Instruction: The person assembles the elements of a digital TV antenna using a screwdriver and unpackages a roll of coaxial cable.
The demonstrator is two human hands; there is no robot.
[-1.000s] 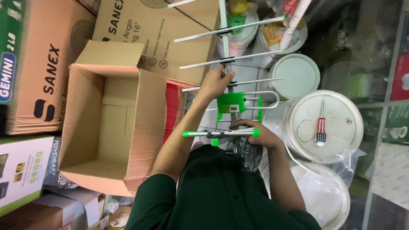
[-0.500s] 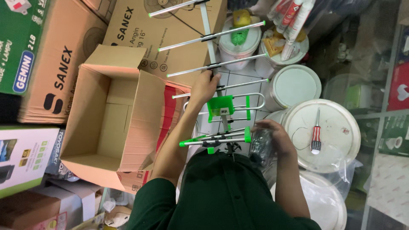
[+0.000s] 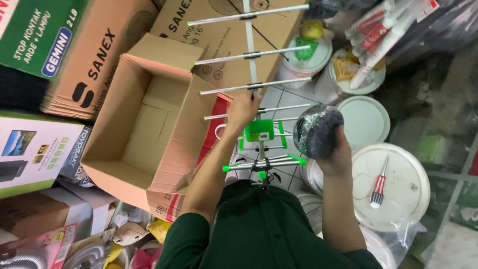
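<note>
Crowded shop floor fills the head view, its pale tiles (image 3: 279, 97) showing only in a narrow strip between cartons and buckets, so I read everything as stacked wherever room allowed. I see my left hand (image 3: 242, 108) closed around the central boom of a metal rod antenna (image 3: 251, 65), the fingers wrapped fully with no gap, which keeps the long piece upright and steady in front of my dark green shirt (image 3: 269, 229). On that antenna I count four silver cross rods above the hand, then a green plastic bracket (image 3: 259, 132) and a lower bundle of rods with green end caps (image 3: 264, 164), folded together rather than spread. I see my right hand (image 3: 337, 152) raised just beside the antenna, cupped from below around a dark, tightly wound coil of cable in clear wrap (image 3: 317, 131); the grip is closed on it, lifted clear of the buckets. To my left one open cardboard box (image 3: 144, 124) stands empty with its flaps up, touching the stacked cartons behind it. To my right I count at least five white lidded buckets, and on the largest lid (image 3: 398, 174) lies one red-handled screwdriver (image 3: 379, 188), set flat so it cannot roll away. Several sealant tubes (image 3: 383, 30) lean over the far buckets.
</note>
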